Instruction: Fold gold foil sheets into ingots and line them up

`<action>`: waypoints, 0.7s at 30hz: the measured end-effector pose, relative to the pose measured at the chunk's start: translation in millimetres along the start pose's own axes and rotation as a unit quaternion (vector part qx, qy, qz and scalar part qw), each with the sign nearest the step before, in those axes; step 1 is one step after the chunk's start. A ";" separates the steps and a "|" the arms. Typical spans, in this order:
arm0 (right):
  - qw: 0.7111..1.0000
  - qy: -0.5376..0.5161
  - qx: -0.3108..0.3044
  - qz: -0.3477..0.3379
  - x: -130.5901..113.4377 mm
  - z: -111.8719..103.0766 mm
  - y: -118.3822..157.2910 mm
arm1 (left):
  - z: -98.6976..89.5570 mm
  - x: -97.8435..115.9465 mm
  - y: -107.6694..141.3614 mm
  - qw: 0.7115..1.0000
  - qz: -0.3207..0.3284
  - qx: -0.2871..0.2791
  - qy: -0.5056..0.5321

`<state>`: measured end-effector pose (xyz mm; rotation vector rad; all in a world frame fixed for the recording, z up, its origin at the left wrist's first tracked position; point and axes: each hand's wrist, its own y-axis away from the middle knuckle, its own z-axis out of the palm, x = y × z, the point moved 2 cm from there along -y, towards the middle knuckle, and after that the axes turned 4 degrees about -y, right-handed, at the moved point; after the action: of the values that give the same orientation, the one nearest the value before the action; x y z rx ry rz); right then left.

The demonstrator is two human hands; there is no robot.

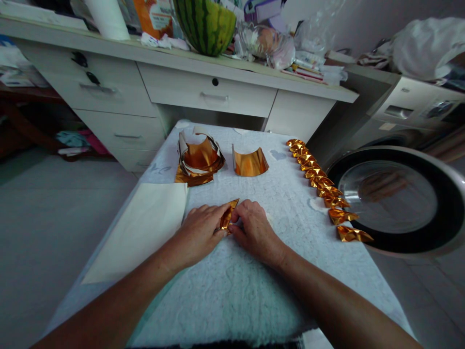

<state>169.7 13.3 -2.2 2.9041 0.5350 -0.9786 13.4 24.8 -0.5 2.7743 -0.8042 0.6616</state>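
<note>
Between my two hands, low over the cloth-covered table (232, 281), is a small piece of folded gold foil paper (226, 217) with a pointed upper end. My left hand (203, 225) grips it from the left, thumb below and fingers above. On its other side, my right hand (253, 224) pinches its edge with thumb and bent forefinger. Beyond my hands lie a curled stack of gold foil sheets (201, 157) and one single curved foil sheet (250, 162). Along the right edge runs a row of several folded gold foil pieces (321, 182).
A cream paper sheet (141, 232) lies at the table's left. Behind stands a white desk (203, 92) with drawers, carrying a cut watermelon (207, 26) and plastic bags. To the right, a washing machine's round door (395, 194) hangs open close to the foil row.
</note>
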 end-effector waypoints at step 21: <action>0.997 0.079 -0.013 0.023 -7.9 -2.5 4.0 | -4.6 3.2 1.0 0.999 -0.013 -0.028 -0.013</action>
<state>166.6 7.5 4.1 2.9717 0.4818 -0.7340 13.6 23.8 5.1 2.7439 -0.7795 0.5896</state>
